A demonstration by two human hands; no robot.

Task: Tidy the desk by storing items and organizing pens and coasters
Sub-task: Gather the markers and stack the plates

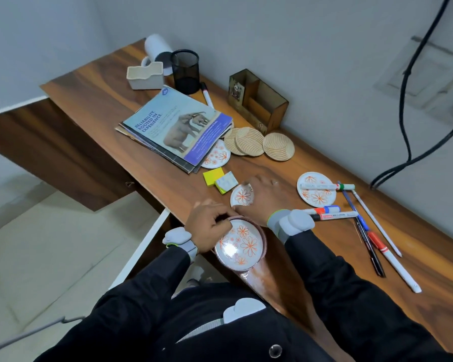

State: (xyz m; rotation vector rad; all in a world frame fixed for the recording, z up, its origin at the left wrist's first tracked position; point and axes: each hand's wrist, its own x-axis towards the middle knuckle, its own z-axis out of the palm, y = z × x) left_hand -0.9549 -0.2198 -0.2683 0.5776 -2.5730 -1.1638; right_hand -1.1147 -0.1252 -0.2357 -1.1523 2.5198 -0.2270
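Black sleeves (338,270) reach over the brown wood desk (429,270). At the near edge of the desk sits a big flower coaster (239,244). The left hand (209,226) pinches its far rim with curled fingers. Just behind it, the right hand (259,197) lies over a small flower coaster (242,196), and its fingers curl round the far edge. That coaster looks a bit tipped.

To the right of this hand, two markers (324,210) lie side by side. More pens (369,239) lie spread out near them. Another flower coaster (317,197) sits a bit farther back with a white marker (324,186) lying across it. To the left, yellow sticky notes (213,176) touch a little blue pad (226,182).

Farther back, a pile of magazines (178,126) covers part of one more flower coaster (218,155). Beside it, round wooden coasters (259,145) lie in a messy bunch. Behind them, a wooden box (259,100) stands by the wall. At the far end are a black mesh cup (185,70), a white holder (145,77), and a white mug (157,48) behind them. A marker (207,95) lies just beside the mesh cup.
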